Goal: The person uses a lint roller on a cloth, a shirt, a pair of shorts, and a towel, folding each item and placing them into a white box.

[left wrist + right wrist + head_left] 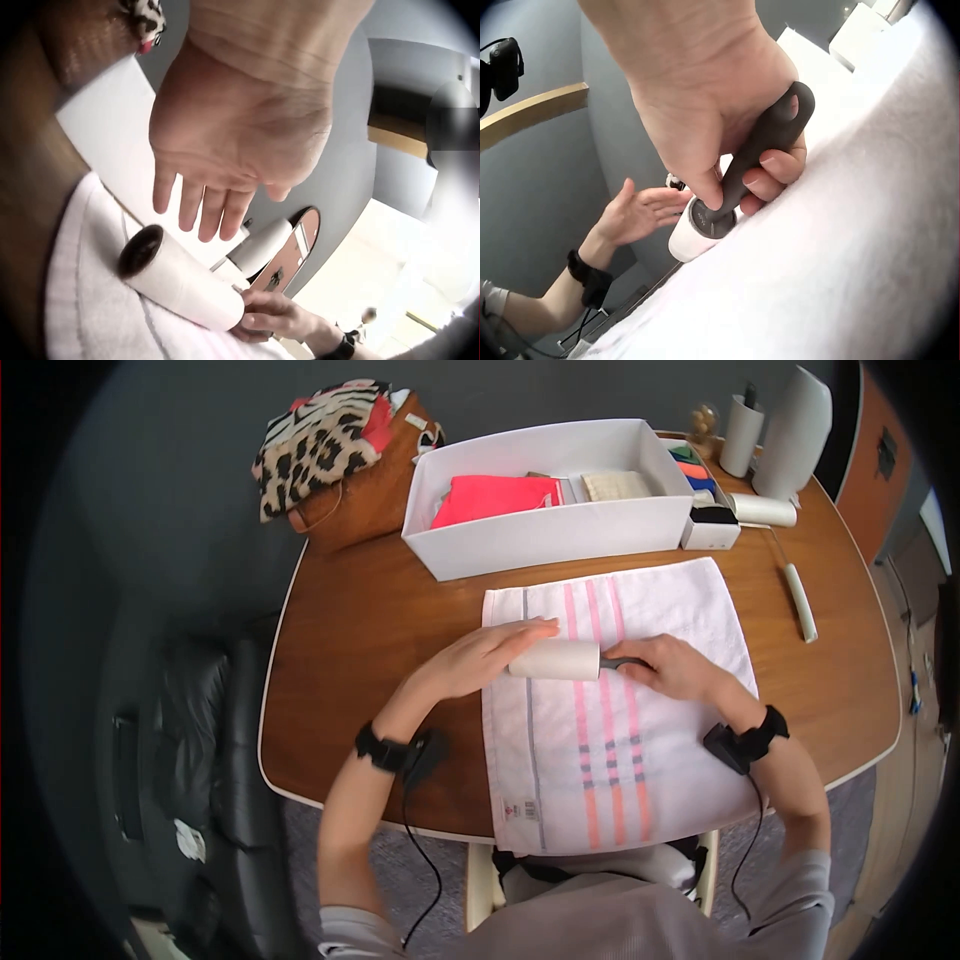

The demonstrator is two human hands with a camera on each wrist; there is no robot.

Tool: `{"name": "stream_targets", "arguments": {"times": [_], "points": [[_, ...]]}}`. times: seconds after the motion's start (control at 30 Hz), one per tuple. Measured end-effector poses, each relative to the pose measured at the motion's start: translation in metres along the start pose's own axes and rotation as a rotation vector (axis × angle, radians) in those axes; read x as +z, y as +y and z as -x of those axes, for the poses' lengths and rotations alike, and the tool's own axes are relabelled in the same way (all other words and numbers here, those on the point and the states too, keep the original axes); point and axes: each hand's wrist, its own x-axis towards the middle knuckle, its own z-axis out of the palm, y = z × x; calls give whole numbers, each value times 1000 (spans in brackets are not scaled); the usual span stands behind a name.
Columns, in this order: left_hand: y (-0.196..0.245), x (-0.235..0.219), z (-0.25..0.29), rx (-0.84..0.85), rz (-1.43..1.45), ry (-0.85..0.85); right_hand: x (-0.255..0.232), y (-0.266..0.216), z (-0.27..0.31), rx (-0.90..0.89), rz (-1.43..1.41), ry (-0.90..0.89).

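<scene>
A white lint roller (556, 659) lies along the towel (690, 610), which is white with pink and grey stripes and spread over the table. My right hand (672, 668) grips the roller's dark grey handle (763, 142), fingers curled round it, low over the cloth. In the head view my left hand (487, 657) is beside the roller's far end. The left wrist view shows that palm (244, 127) bare and the fingers straight, a little above the roller's hollow end (141, 251).
Behind the towel stands a white box (560, 530) holding a pink cloth (495, 498). A brown bag (370, 510) with leopard-print fabric (325, 455) sits at the back left. At the right are a small box of folded cloths (710, 525) and a white stick-like item (800, 603).
</scene>
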Motion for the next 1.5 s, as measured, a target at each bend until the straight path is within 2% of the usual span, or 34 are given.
{"name": "stream_targets", "arguments": {"times": [0.1,0.2,0.3,0.4,0.5,0.6,0.63,0.73,0.8,0.93,1.03,1.13,1.23,1.33,1.43,1.5], "points": [[-19,7,-29,-188,-149,-324,6,-6,7,-50,-8,-10],[-32,14,-40,-155,-449,-460,12,-17,24,-112,-36,-109],[-35,20,-40,-182,-542,-485,20,-32,45,-132,-86,-248],[-36,25,-38,-160,-584,-440,32,-38,67,-249,-92,-339],[-34,27,-36,-114,-711,-409,26,-48,75,-231,-105,-476],[-42,24,-43,-92,-742,-401,20,-47,63,-252,-179,-252],[-45,22,-48,-115,-698,-421,12,-50,54,-157,-125,-231],[-46,10,-63,-176,-553,-497,11,-42,24,-80,181,16],[-41,-1,-69,-210,-452,-551,14,-37,6,-54,244,46],[-54,1,-68,-150,-484,-454,29,-31,-3,-50,254,30],[-57,7,-66,-164,-519,-428,36,-39,12,-128,178,-74],[-56,8,-66,-154,-569,-428,49,-43,29,-326,85,-226],[-48,5,-68,-183,-547,-463,49,-72,54,-232,-40,-486],[-43,4,-69,-193,-550,-499,49,-79,66,-255,93,-559],[-43,0,-71,-189,-537,-514,49,-74,72,-322,40,-407],[-45,-2,-72,-185,-489,-523,36,-62,66,-310,89,-215]]}}
